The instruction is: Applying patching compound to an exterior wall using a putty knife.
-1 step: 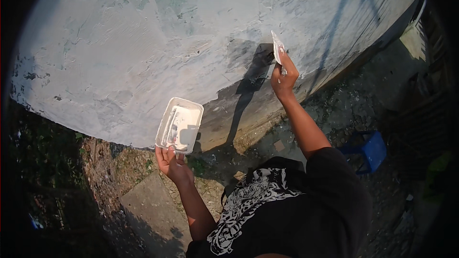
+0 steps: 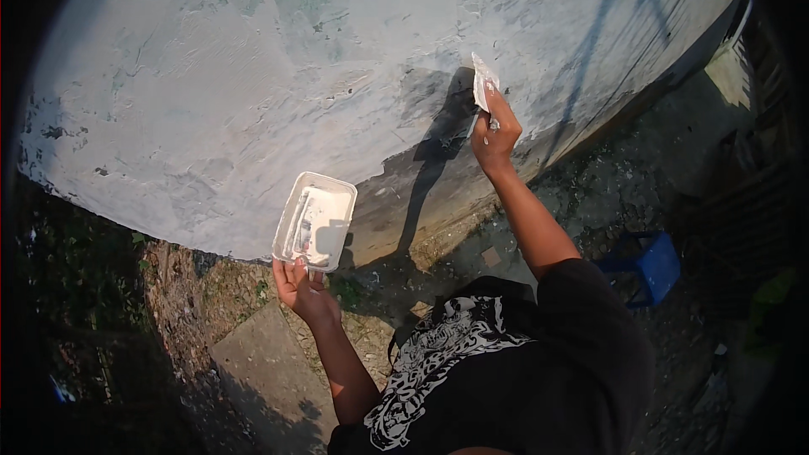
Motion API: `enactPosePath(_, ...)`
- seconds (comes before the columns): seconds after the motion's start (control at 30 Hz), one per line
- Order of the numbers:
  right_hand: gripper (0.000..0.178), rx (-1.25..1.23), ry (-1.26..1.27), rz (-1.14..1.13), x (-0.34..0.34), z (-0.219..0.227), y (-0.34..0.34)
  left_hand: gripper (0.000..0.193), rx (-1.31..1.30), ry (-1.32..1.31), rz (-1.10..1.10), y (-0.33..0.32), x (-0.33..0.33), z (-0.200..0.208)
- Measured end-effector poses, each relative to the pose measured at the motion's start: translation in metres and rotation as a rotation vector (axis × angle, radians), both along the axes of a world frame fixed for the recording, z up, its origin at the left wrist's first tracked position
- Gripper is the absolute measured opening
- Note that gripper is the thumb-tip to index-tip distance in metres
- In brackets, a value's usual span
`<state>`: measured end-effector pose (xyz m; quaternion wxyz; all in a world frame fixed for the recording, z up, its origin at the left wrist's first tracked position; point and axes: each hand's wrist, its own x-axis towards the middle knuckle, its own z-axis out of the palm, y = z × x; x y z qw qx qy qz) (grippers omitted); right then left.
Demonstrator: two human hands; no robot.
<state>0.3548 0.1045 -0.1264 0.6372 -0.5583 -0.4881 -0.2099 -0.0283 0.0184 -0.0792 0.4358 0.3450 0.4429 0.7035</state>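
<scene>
My left hand grips the near end of a white rectangular plastic tub, with its fingers at the rim and underside. Whitish paste lies inside, partly in shadow. Higher up and to the right, my right hand is closed on a putty knife whose pale flat blade is smeared with white paste. White spots also mark the fingers. The blade is close to the rough, pale plastered wall; whether it touches the surface I cannot tell.
A blue plastic stool stands on the ground to the right. Below the wall, a concrete slab lies at the left among dirt and leaves. Dark plants border the far left. The wall's lower band is dark grey.
My right hand has shifted slightly left with the putty knife, and its blade has turned to show more of its flat face. The tub is almost unmoved.
</scene>
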Motion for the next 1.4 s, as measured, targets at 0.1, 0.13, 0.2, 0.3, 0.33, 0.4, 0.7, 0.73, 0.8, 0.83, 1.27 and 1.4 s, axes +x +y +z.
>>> enactPosePath(0.1,0.047,-0.137,0.021,0.016,-0.053,-0.016,0.017,0.057,-0.032,0.012,0.026,-0.004,-0.005,0.004)
enactPosePath(0.13,0.051,-0.182,-0.001,0.055,-0.071,-0.042,0.022,0.057,-0.029,0.012,0.023,-0.003,-0.005,0.006)
enactPosePath(0.2,0.051,-0.256,-0.127,0.129,-0.103,-0.097,0.017,0.057,-0.030,0.002,0.041,-0.003,-0.002,0.007)
enactPosePath(0.3,0.051,-0.342,-0.204,0.238,-0.119,-0.127,-0.006,0.057,0.012,-0.007,0.011,-0.002,-0.009,0.002)
enactPosePath(0.33,0.052,-0.344,-0.180,0.274,-0.110,-0.130,-0.011,0.057,0.012,-0.005,0.002,-0.001,-0.009,0.001)
enactPosePath(0.4,0.054,-0.345,-0.122,0.319,-0.085,-0.131,-0.019,0.054,0.012,0.046,-0.025,-0.001,-0.010,-0.002)
enactPosePath(0.7,0.046,-0.147,0.635,-0.053,0.006,-0.103,0.012,0.064,-0.092,0.013,0.017,-0.009,-0.004,-0.002)
enactPosePath(0.73,0.047,-0.094,0.628,-0.038,-0.015,-0.105,0.021,0.064,-0.094,0.017,0.011,-0.008,-0.003,-0.003)
enactPosePath(0.8,0.047,-0.153,0.552,0.036,-0.069,-0.113,0.020,0.062,-0.071,0.007,-0.006,-0.007,-0.001,-0.004)
enactPosePath(0.83,0.047,-0.155,0.462,0.128,-0.093,-0.114,0.012,0.062,-0.070,0.011,-0.009,-0.005,-0.001,-0.004)
enactPosePath(1.27,0.045,0.034,0.518,0.023,-0.031,0.013,0.005,0.054,-0.027,0.021,-0.099,0.005,-0.015,0.006)
enactPosePath(1.4,0.043,0.027,0.282,-0.080,-0.104,0.019,0.030,0.053,0.004,-0.023,-0.130,0.008,-0.045,0.010)
